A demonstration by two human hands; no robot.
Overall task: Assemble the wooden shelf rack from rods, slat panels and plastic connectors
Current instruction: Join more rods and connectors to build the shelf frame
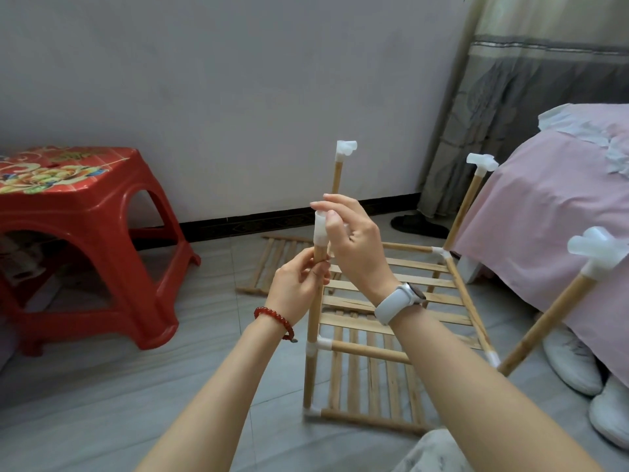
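Between both hands, upright rod (316,301) carries connector (320,229).

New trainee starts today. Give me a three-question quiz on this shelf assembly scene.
1. True or false: the left hand grips the upright wooden rod.
2. The right hand holds what on the rod's top? A) translucent white plastic connector B) screwdriver C) slat
3. Which object stands at left: the red plastic stool or the pink-covered bed?

Key: 1 true; 2 A; 3 stool.
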